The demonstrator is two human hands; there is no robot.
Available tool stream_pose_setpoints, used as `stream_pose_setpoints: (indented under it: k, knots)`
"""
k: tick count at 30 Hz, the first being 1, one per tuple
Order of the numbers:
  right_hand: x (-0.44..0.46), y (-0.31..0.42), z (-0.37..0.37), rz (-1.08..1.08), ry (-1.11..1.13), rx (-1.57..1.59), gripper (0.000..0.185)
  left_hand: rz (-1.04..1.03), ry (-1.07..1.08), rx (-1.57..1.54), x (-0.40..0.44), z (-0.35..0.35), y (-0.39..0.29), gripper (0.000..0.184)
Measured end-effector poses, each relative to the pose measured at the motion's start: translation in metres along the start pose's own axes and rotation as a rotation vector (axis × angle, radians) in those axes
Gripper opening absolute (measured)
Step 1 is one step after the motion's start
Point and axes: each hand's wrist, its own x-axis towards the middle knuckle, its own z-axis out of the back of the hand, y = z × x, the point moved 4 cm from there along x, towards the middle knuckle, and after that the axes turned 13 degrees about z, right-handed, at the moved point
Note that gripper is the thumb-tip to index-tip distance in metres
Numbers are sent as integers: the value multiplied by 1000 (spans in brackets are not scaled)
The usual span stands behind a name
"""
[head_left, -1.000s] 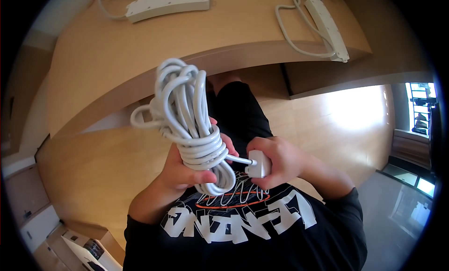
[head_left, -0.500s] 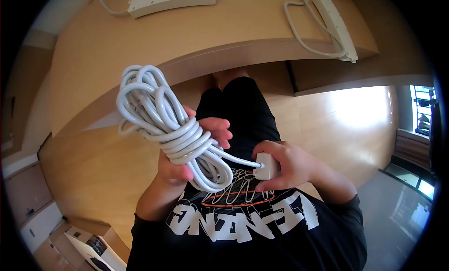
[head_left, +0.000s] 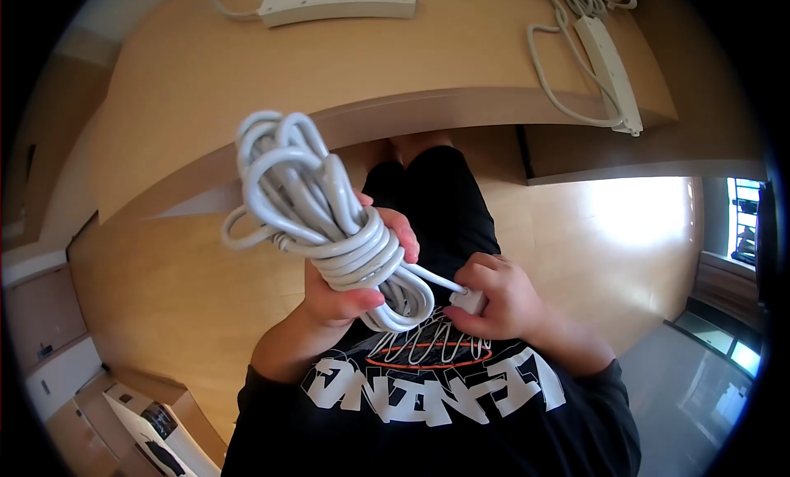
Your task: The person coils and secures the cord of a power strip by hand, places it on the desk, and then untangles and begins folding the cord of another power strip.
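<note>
Left hand: fingers half-curled, cord bundle gripped between them and thumb, loops jutting past both sides | right hand: fingers bent tight, white block pinched against thumb

A black short-sleeved T-shirt bears white block lettering and an orange-and-white print, with what look like black shorts.

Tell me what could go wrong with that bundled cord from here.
The cord has loops sticking out past its wrapped middle, which might snag or slip loose. Its end runs to the white block, so a hard tug by the right hand could strain that joint. If the left hand slackens, the bundle, held in the air, may drop.
</note>
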Motion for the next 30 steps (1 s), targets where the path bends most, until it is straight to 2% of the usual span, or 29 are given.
stream_pose_setpoints:
  k: [9,12,16,18,20,23,24,25,28,29,30]
  knots:
    - [-13,-10,0,-75,37,87,32,-54,-90,-33,2,4,-13,84]
    - [-3,-15,-3,89,-35,118,34,-63,28,12,9,-1,-21,83]
    - [24,-2,21,197,-68,111,46,0,259,-131,16,-18,-20,86]
    - [35,1,38,202,-113,197,51,39,252,-142,16,-23,-19,88]
    - [46,9,54,292,-129,225,66,61,246,-162,18,-25,-18,90]
    - [69,29,63,188,-261,346,88,98,168,-74,21,-23,-19,92]
    - [83,37,69,203,-173,233,108,112,144,-40,22,-24,-21,91]
    - [94,40,66,204,-184,324,108,209,132,25,24,-25,-21,96]
    - [116,59,60,6,-104,635,95,112,8,244,28,-42,-26,105]
    - [115,60,61,-16,-137,600,87,190,72,464,28,-49,-32,115]
    - [113,61,64,15,-155,610,86,198,106,416,29,-49,-31,116]
